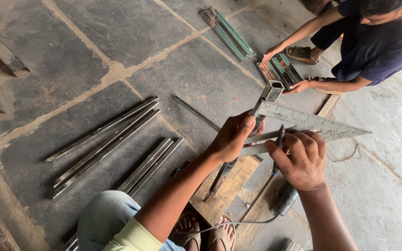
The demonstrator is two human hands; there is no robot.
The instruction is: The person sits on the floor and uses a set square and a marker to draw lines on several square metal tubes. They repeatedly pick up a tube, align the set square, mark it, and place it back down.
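My left hand (232,137) presses a metal triangular square (312,124) against a square steel tube (269,94) that lies across a wooden block (231,186). My right hand (302,159) grips a dark pen (280,137) with its tip at the edge of the square. My sandalled feet (205,232) rest just below the block.
Several steel tubes (108,139) lie on the stone floor at left. An angle grinder (284,200) with its cable lies by my right forearm. Another person (373,42) squats at top right, with hands on bundles of green-wrapped tubes (229,32).
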